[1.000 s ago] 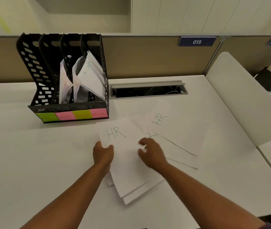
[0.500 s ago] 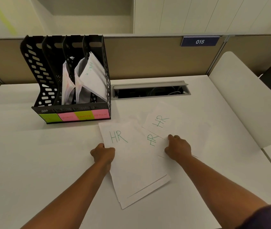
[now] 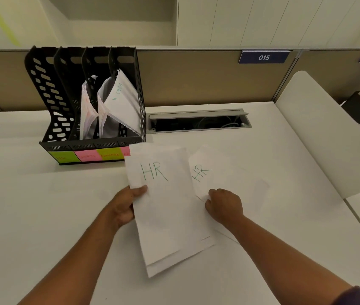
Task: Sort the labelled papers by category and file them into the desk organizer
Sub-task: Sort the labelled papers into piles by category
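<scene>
From the head view, the left hand (image 3: 124, 205) sits just left of the frame's centre, its thumb lying across the front of a small stack of HR sheets (image 3: 163, 208) and its fingers curled behind the left edge, so it grips the stack. The stack's top edge overlaps the lower right corner of the desk organizer (image 3: 82, 102), covering part of the rightmost label. At least two sheets show at its lower end, fanned slightly apart, near the bottom centre.

The right hand (image 3: 224, 205) is just right of centre, knuckles up, its fingers curled down onto another HR sheet (image 3: 216, 172) that lies flat on the white surface (image 3: 31, 216); whether it pinches the paper or only presses on it, I cannot tell. More white sheets lie under and beside that one, toward the right.

The black organizer stands in the upper left of the frame, against the tan partition (image 3: 196, 80). Its two right compartments hold leaning papers; the two left ones show no paper. Green and pink sticky labels (image 3: 91, 155) line its front base.

Behind the papers, an open cable tray (image 3: 198, 121) sits in the surface, and a blue plate reading 015 (image 3: 263, 57) hangs on the partition at upper right
</scene>
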